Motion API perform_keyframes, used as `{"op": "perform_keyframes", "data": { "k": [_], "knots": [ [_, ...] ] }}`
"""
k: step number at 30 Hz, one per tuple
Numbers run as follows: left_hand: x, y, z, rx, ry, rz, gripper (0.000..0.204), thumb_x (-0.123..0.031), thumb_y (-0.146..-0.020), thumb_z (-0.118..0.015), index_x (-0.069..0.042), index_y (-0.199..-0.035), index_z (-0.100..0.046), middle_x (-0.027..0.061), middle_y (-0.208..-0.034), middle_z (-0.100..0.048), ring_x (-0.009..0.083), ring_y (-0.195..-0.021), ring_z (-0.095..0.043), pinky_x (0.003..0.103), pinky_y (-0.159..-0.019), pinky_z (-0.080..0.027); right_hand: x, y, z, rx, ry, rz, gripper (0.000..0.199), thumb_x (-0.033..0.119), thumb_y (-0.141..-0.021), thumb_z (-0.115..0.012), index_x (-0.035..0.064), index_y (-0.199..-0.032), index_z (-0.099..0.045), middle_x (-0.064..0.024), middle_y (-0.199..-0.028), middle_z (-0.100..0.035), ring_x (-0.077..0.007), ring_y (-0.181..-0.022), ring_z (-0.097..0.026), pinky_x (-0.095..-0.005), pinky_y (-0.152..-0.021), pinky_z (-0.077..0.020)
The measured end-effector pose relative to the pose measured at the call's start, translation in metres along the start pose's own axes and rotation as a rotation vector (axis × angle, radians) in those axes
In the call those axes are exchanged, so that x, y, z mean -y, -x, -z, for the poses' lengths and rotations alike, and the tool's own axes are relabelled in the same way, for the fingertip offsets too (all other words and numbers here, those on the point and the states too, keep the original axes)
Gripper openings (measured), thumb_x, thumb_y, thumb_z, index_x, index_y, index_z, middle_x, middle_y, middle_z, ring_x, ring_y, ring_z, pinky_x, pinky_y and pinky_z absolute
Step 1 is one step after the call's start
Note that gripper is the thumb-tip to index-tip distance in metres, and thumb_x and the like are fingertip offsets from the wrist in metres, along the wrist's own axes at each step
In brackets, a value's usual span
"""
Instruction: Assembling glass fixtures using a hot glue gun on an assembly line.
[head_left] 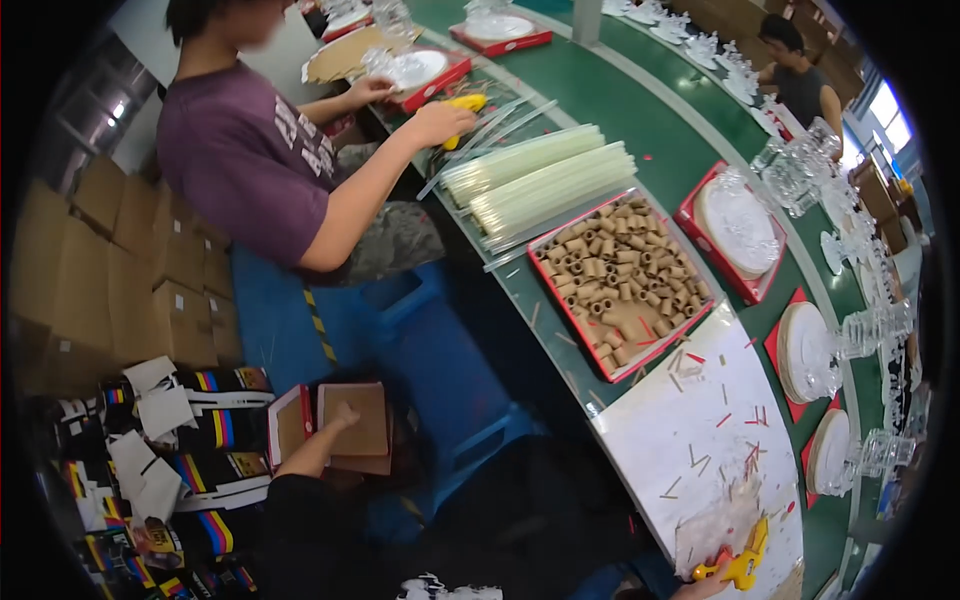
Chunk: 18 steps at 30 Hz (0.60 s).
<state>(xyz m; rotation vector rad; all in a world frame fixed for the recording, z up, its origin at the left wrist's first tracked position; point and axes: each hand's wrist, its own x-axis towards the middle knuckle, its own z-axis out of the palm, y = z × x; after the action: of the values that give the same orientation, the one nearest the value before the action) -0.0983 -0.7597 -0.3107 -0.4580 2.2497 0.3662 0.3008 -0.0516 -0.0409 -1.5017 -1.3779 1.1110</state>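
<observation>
My left hand (346, 414) reaches down to a shallow brown cardboard box with a red edge (372, 432), low beside the blue stool. Its fingers are too small and bunched to show whether they grip the cardboard. Another red-edged box (288, 428) lies just left of it. At the lower right, my right hand (706, 584) is partly cut off by the picture's edge. It appears closed on a yellow hot glue gun (745, 564) above the white work board (655, 455). Something red shows beside its fingers.
A tray of brown cardboard tubes (625, 275) and bundled clear glue sticks (550, 180) lie on the green table. Glassware on round white bases (808, 355) lines its far side. A co-worker (245, 165) sits at the left, holding another yellow glue gun. Cartons (180, 320) and printed packaging (215, 430) stand left.
</observation>
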Motion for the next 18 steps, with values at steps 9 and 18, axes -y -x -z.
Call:
{"op": "perform_keyframes", "data": {
  "k": [9, 18],
  "knots": [
    [0.02, -0.019, -0.05, 0.077, 0.115, 0.132, 0.051, -0.025, -0.082, -0.064, -0.005, -0.128, -0.058, 0.0208, -0.123, -0.061, 0.0392, -0.111, -0.06, 0.044, -0.091, -0.049, -0.009, -0.002, -0.012, -0.07, -0.14, 0.015, 0.034, 0.02, -0.084, -0.064, -0.0042, -0.106, -0.061, -0.0111, -0.092, -0.062, -0.0185, -0.074, -0.056, -0.0285, -0.061, -0.046],
    [0.021, -0.027, -0.088, 0.0, 0.141, 0.044, 0.042, -0.023, -0.08, -0.062, -0.001, -0.116, -0.063, 0.0259, -0.11, -0.064, 0.0386, -0.105, -0.062, 0.045, -0.086, -0.05, -0.041, -0.056, 0.017, 0.038, -0.266, -0.116, 0.045, 0.028, -0.095, -0.054, -0.0036, -0.127, -0.055, -0.0113, -0.126, -0.06, -0.0204, -0.118, -0.055, -0.028, -0.097, -0.0425]
  ]
}}
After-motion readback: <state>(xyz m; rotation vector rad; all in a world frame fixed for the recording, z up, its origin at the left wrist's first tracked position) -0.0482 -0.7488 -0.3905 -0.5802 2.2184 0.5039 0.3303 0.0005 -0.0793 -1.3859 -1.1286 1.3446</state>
